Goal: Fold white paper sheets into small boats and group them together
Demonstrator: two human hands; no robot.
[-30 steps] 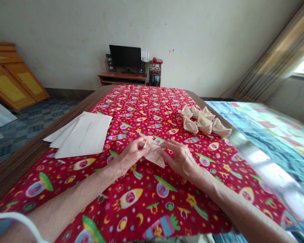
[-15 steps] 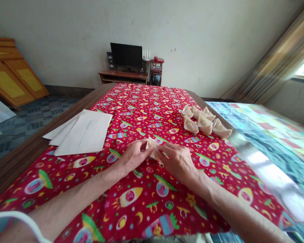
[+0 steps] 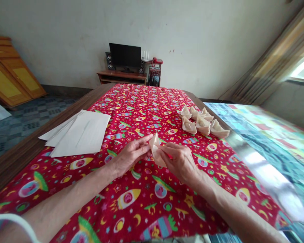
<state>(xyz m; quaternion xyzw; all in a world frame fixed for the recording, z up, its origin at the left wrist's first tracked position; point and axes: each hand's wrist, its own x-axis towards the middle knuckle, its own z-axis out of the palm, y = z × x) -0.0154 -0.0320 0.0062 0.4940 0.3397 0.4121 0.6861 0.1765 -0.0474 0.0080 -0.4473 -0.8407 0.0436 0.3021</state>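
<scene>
A small cream folded paper boat shape (image 3: pixel 155 147) stands with its pointed end upward over the cloth, in the middle of the view. My right hand (image 3: pixel 179 158) pinches its right side between thumb and fingers. On the other side, my left hand (image 3: pixel 133 152) has its fingers stretched out and slightly apart, with the tips at the paper's left edge; whether they touch it I cannot tell. Several similar folded paper pieces (image 3: pixel 203 125), some nested together, sit at the right. Loose white paper sheets (image 3: pixel 82 133) lie fanned in a pile at the left.
A red patterned cloth (image 3: pixel 142 185) covers most of the brown table (image 3: pixel 22 162). A white cable (image 3: pixel 15 217) curves in at the lower left. Beyond the far edge stand a monitor (image 3: pixel 125 55) and speakers. A bed (image 3: pixel 268 135) is at the right.
The left fingers have straightened and loosened from the paper. The folded piece now stands more upright and open in my right hand. The view has shifted slightly.
</scene>
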